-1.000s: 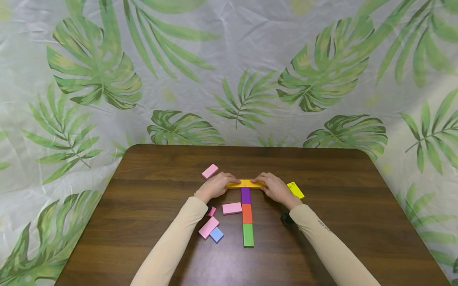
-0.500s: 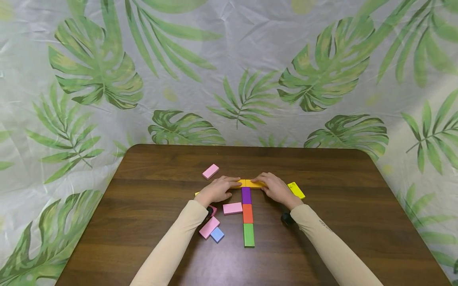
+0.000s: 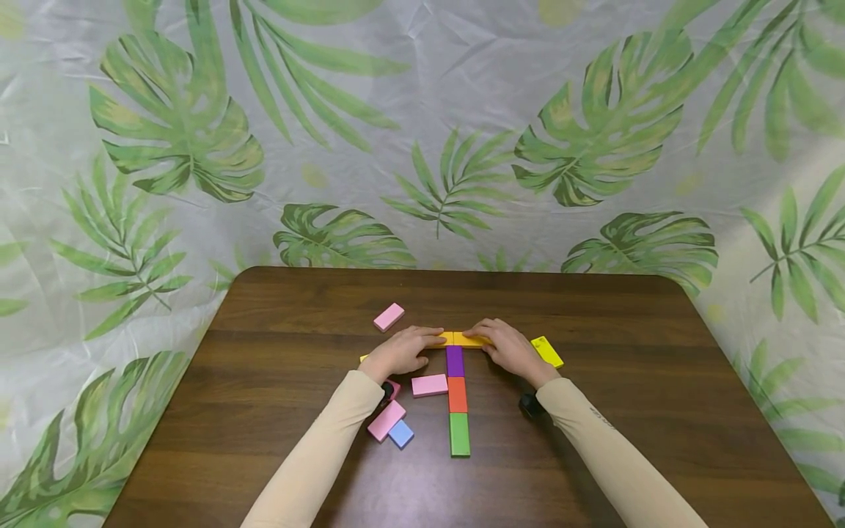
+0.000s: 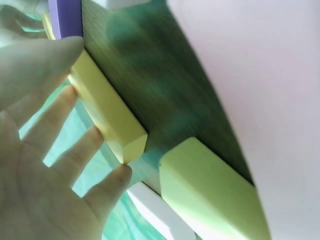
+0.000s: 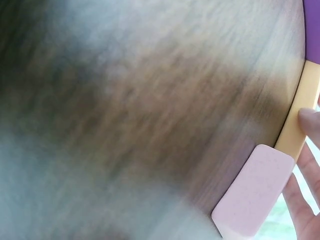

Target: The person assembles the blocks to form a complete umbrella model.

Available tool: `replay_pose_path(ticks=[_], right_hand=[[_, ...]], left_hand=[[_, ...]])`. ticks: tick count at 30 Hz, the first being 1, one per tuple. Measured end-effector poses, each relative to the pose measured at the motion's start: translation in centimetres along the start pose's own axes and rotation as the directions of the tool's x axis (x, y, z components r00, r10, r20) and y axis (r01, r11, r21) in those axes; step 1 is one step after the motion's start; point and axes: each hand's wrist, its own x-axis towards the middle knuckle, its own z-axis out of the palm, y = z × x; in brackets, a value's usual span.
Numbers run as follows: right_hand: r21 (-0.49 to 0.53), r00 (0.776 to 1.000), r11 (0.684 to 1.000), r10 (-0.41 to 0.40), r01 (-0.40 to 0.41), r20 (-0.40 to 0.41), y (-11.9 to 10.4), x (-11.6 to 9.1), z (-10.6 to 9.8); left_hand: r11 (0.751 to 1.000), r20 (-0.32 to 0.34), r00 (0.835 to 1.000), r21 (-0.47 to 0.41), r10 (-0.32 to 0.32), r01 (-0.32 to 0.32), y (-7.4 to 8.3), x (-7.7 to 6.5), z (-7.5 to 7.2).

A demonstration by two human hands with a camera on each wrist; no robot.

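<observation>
Two orange blocks lie end to end across the top of a purple block [image 3: 454, 361]. Over the left orange block [image 4: 107, 105] my left hand [image 3: 398, 352] lays its straight fingers, tips along the far edge; in the head view its thumb stands apart. My right hand [image 3: 508, 346] pinches the right orange block [image 3: 472, 340], thumb [image 5: 311, 122] on the near face and fingers behind. Below the purple block, a red-orange block [image 3: 457, 394] and a green block [image 3: 459, 435] continue the straight column. A pink block [image 3: 429, 386] lies at the column's left.
Another pink block [image 3: 389, 317] lies beyond my left hand. Near my left wrist are a third pink block [image 3: 386, 421], a blue block [image 3: 401, 434] and a partly hidden deep-pink block [image 3: 395, 389]. A yellow block [image 3: 546, 352] lies right of my right hand on the brown table [image 3: 627, 425].
My left hand has shifted right along the left orange block toward the seam, its thumb coming away from the near side. My right hand and the blocks look unmoved.
</observation>
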Motion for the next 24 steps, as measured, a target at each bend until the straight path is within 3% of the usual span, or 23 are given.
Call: replay_pose_path(ticks=[5, 12, 24], right_hand=[[0.003, 1.0, 1.0, -0.008, 0.008, 0.003, 0.0, 0.0, -0.1], [0.007, 1.0, 1.0, -0.017, 0.017, -0.009, 0.0, -0.1, -0.1], [0.09, 1.0, 0.996, -0.001, 0.004, -0.03, 0.5, -0.6, -0.2]], left_hand=[[0.999, 0.019, 0.999, 0.004, -0.037, 0.037, 0.6, 0.0, 0.1], [1.0, 0.033, 0.999, -0.009, 0.003, -0.003, 1.8, 0.3, 0.8], [1.0, 0.037, 0.999, -0.016, -0.01, 0.011, 2.7, 0.1, 1.3]])
